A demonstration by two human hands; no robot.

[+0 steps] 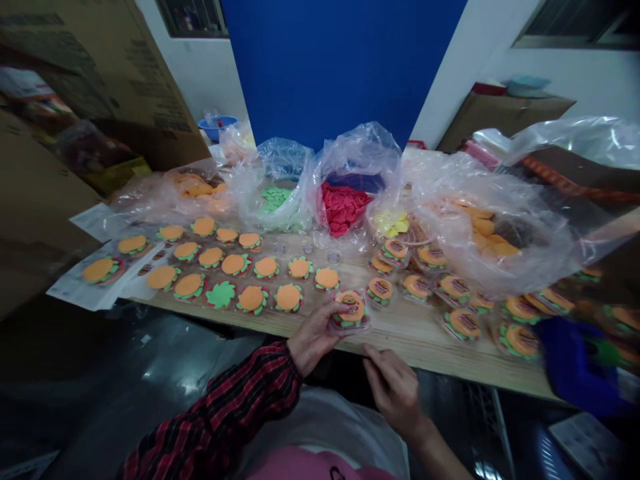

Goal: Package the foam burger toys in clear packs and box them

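My left hand (316, 335) grips a clear plastic case with a toy burger (351, 308) inside, holding it at the table's front edge. The burger has an orange top with a printed design and green ruffled edges. Just right of and below the case, my right hand (396, 388) is off the table, its thumb and forefinger apart and nothing visible between them. Left of the case stand rows of toy burgers with plain orange tops (289, 297) in clear trays. One tray shows a green leaf-shaped piece (221, 294) on top.
Along the back sit plastic bags of green pieces (276, 198), red pieces (344, 207) and orange pieces (487, 233). Yellow pieces (391, 223) lie near a basket. Cased burgers with printed tops (463, 323) crowd the right side, beside a blue object (575, 367). Cardboard boxes (135, 73) stand left.
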